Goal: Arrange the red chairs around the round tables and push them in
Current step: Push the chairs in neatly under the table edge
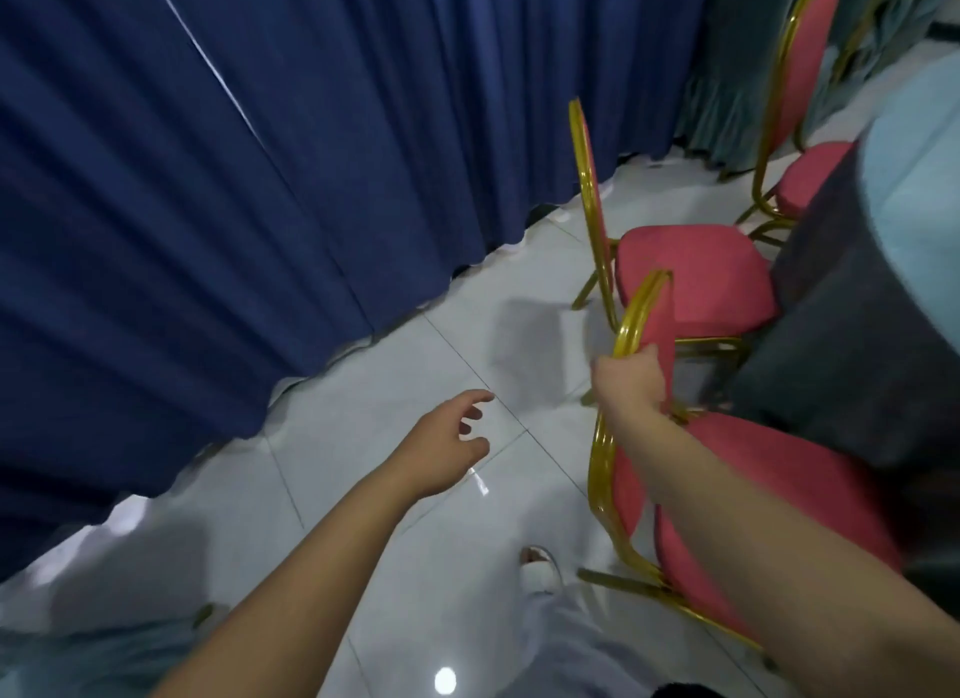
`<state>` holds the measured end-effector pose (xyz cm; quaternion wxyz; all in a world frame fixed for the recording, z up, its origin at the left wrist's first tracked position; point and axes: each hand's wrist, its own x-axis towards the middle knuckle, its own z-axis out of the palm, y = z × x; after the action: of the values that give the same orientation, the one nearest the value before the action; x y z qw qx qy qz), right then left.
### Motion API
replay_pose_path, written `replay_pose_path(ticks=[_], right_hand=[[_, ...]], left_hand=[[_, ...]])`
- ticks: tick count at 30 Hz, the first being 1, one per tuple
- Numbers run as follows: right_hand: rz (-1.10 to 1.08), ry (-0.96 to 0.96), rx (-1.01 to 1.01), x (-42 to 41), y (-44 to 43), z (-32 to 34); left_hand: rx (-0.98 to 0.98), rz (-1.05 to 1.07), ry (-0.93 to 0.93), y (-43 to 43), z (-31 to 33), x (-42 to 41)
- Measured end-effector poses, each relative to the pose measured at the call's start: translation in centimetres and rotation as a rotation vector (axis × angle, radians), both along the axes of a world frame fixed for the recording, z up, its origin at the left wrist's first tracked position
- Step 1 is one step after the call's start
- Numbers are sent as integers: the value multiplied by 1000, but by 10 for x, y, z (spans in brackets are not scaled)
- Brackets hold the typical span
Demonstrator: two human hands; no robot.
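A red chair with a gold frame (753, 484) stands at my right, its seat partly under the round table's dark skirt (841, 344). My right hand (631, 380) grips the top of its backrest. A second red chair (691, 276) sits just beyond it against the same table, backrest toward the curtain. A third red chair (802, 94) stands farther back at the top right. My left hand (449, 437) hovers over the floor with relaxed, spread fingers and holds nothing.
A dark blue curtain (234, 177) fills the left and runs diagonally along the floor. A teal curtain (727, 73) hangs at the back. The table has a light blue top (919, 177). White glossy tiles (395, 541) lie between curtain and chairs. My foot (540, 567) is below.
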<state>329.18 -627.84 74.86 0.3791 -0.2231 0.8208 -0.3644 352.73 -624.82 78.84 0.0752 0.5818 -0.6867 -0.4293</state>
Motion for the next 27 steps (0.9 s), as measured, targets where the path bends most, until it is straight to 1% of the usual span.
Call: replay_pose_path(ticks=[1,2,4,6,9,11,14,16,19,21,23,25,27], right_hand=[[-31,45,14,1,-9,-4],[-38,44,-1,3,-14,-9],[-1,42,-19,11,-25,-14],[14,88,13,19,-36,-18],[41,134,25,31,-38,-20],[23,145,37,23,-32,-22],[-1,128,80,2,-12,-22],[-26,100,73,-1,0,-20],[-79,9,24,14,11,-13],[-123,1,5,31,22,-8],[-200,19,15,54,39,-3],[-279,95,84,80,57,-4],[-360,169,221,113,74,-6]], left_hand=[[15,-24,-10,-22,0,-5],[22,-55,-16,-44,0,-12],[16,-132,-17,-84,-2,-28],[-8,-208,-29,-120,-7,-51],[-65,-388,-58,-170,-11,-93],[-124,-573,-130,-204,-12,-129],[-317,-949,-309,-242,-16,-191],[-423,-1170,-414,-255,-22,-232],[-528,-1487,-493,-254,-28,-268],[-537,-1667,-489,-247,-27,-263],[-519,-1707,-433,-242,-28,-242],[-591,-1734,-353,-236,-32,-217],[-700,-1830,-304,-230,-37,-189]])
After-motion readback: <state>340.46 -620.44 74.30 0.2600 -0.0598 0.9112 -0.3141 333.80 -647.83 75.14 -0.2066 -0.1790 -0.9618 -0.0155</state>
